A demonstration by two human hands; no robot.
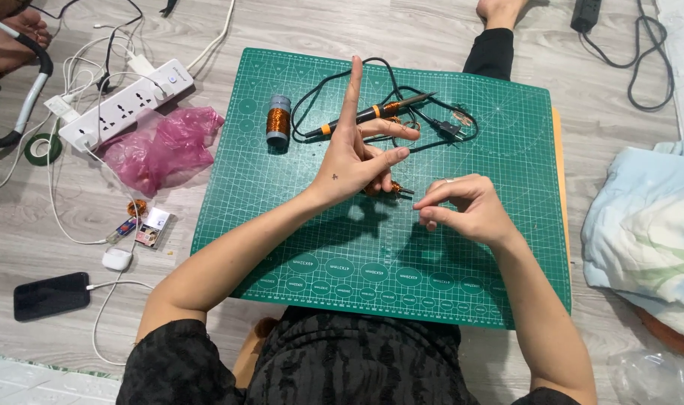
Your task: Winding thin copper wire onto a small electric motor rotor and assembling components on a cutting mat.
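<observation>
The left hand [349, 161] held a small coil [383, 187] of copper-coloured wire low in its palm, the index finger standing straight up and the other fingers spread, so the grip rested on the thumb and the lower fingers only. The right hand [462, 210] was pinched shut, thumb against fingertips, just beside the coil; whether a strand of wire ran between the two hands was too fine to tell. The coil sat above the middle of the green cutting mat [282, 225], between both hands.

Such a coil was probably light and its wire thin and easily kinked, so a hold on the body of the winding, not on a loose end, looked the safer one.

Behind the hands lay a soldering iron [372, 114] with its black cord looped round it, its tip pointing to the right, near the raised finger. A spool of copper wire [278, 120] stood to the left of it. The nearer half of the mat lay bare, giving room to move.

Off the mat's left edge were a pink plastic bag [158, 150], a white power strip [124, 105] and a phone [51, 295] on the wooden floor [432, 30]; a pale blanket [642, 232] lay to the right.
</observation>
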